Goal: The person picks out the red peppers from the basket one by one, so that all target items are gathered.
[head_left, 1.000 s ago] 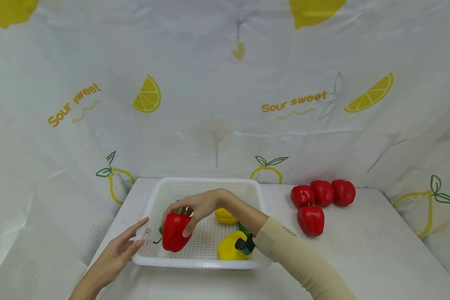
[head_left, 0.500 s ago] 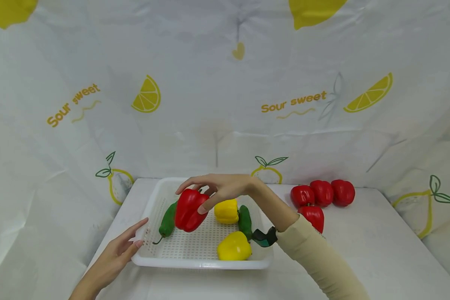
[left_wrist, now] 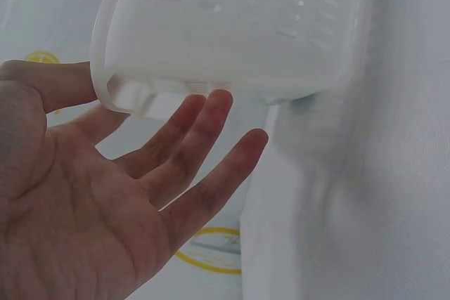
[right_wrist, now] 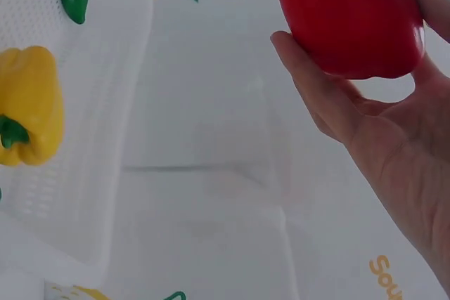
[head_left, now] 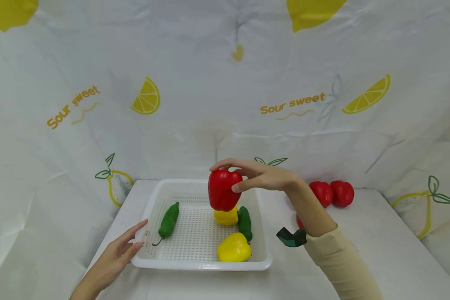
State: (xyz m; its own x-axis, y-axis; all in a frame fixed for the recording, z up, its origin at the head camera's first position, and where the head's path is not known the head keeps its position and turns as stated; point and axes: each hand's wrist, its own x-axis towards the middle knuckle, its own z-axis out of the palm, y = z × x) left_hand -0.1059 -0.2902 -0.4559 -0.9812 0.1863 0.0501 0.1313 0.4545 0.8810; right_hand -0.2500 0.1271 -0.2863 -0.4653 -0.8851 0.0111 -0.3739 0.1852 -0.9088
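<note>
A red bell pepper (head_left: 225, 190) is held between the thumb and fingers of my right hand (head_left: 260, 176), raised above the back right part of the white plastic basket (head_left: 201, 265). The right wrist view also shows this red bell pepper (right_wrist: 351, 15) in the fingers. My left hand (head_left: 115, 255) holds the basket's left rim, thumb and index finger at the edge. In the left wrist view its other fingers extend beside the basket wall (left_wrist: 232, 40). Inside the basket lie a long green pepper (head_left: 168, 221) at left, another green pepper (head_left: 245, 223) at right, and two yellow bell peppers, the front one (head_left: 234, 248) fully visible.
On the white table right of the basket are more red bell peppers (head_left: 343, 193), some partly hidden behind the right forearm. A white cloth (head_left: 210, 104) printed with lemons hangs behind and at both sides. A dark strap piece (head_left: 291, 237) sticks out by the right wrist.
My right hand has lifted the red bell pepper from the basket's left side, moving it up and to the right. The left hand has stayed at the rim.
</note>
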